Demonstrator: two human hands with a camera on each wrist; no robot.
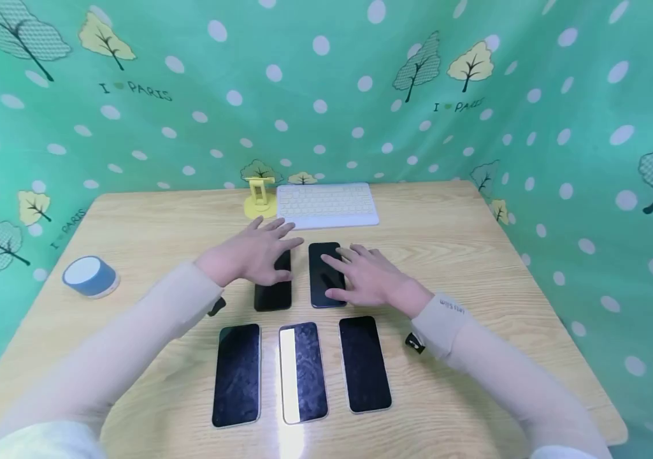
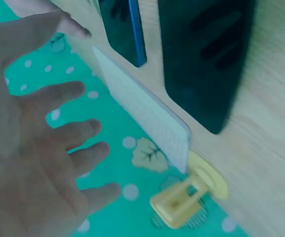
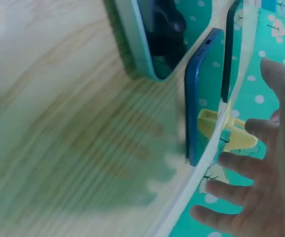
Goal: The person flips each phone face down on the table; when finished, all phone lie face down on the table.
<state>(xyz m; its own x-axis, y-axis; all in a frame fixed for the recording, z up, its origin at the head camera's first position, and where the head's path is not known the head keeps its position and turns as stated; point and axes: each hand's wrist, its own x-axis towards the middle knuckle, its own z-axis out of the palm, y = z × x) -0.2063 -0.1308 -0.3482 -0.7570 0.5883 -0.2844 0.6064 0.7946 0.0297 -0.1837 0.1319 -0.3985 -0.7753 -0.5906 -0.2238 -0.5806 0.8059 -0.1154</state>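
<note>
Five dark phones lie flat on a wooden table, two in a back row and three in a front row. My left hand hovers with spread fingers over the black back-row phone. Over the blue-edged phone beside it my right hand is spread the same way. In the left wrist view the left hand is off the wood, with the black phone and blue-edged phone beyond it. The right wrist view shows my right hand raised beside the blue-edged phone. Neither hand holds anything.
The front row holds a left phone, a middle phone with a bright glare strip, and a right phone. A white keyboard and a yellow phone stand sit at the back edge. At far left stands a blue round speaker. Green dotted cloth surrounds the table.
</note>
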